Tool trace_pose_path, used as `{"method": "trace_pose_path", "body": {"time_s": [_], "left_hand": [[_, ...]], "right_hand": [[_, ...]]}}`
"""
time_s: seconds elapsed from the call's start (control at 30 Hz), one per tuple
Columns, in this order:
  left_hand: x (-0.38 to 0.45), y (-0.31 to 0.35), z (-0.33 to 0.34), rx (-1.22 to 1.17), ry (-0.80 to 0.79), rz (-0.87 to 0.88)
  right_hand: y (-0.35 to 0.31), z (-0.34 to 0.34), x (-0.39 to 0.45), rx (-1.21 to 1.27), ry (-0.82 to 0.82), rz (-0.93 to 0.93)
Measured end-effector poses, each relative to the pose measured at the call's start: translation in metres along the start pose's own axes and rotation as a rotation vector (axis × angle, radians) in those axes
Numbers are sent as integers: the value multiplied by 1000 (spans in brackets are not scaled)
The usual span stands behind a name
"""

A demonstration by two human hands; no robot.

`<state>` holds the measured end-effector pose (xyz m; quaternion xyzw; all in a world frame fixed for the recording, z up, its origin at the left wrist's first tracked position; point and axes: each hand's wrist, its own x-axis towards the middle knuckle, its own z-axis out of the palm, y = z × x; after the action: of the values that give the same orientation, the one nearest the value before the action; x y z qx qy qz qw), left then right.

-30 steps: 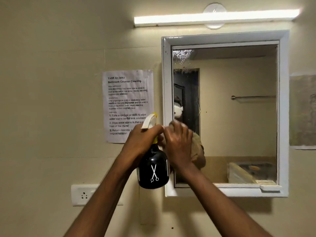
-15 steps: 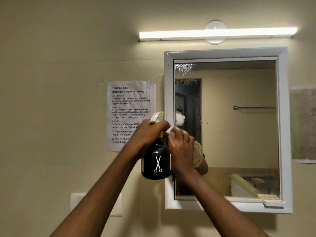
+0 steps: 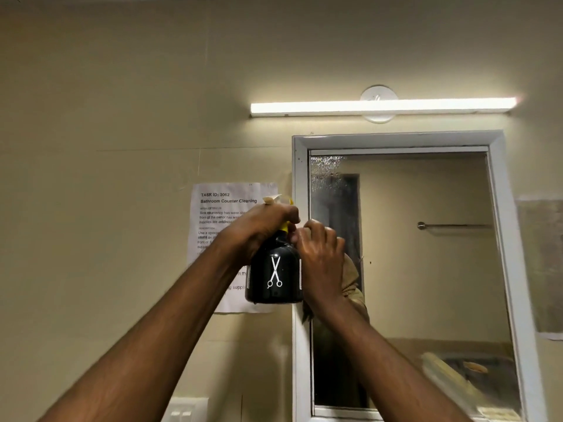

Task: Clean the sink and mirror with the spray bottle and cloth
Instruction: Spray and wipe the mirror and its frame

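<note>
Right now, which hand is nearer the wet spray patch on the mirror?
Right. The right hand is at the mirror's left edge, below the spray patch. The left hand grips the spray bottle left of the frame.

Paper notice (image 3: 225, 208) taped to wall left of mirror: reads "TASK ID: 3062", "Bathroom Counter Cleaning"; smaller lines partly legible, "Sink countertop has water...", rest blocked or blurred. Black spray bottle (image 3: 274, 275): white scissors symbol, no readable text.

Bathroom, framed wall mirror (image 3: 426, 269), reflected towel rail (image 3: 454, 226)
</note>
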<state>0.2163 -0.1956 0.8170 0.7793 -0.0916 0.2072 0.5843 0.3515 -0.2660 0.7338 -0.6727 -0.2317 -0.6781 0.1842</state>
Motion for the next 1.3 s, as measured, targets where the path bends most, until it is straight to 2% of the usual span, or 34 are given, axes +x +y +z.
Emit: {"method": "trace_pose_path", "body": {"time_s": [0.1,0.27,0.4,0.53,0.73,0.87,1.0,1.13,1.3], "left_hand": [[6,1,-5,-50,61,26],[10,13,-9,-28,3,29],[15,32,-10,-3,-43,53],[22,45,-8,-21,-20,43],[30,44,-11,-74,78,42],[31,48,-19,-96,48,71],[36,55,-25,-16,66,115],[40,60,-26,-79,42,65],[41,61,-18,-3,67,36]], "right_hand": [[1,0,4,-13,8,-18],[3,2,28,1,22,-24],[3,1,66,17,114,-19],[3,4,74,-3,206,-25],[6,7,49,4,110,-51],[4,3,99,-62,125,-35],[2,0,144,-47,92,37],[-1,0,104,-1,206,44],[3,6,73,22,101,6]]}}
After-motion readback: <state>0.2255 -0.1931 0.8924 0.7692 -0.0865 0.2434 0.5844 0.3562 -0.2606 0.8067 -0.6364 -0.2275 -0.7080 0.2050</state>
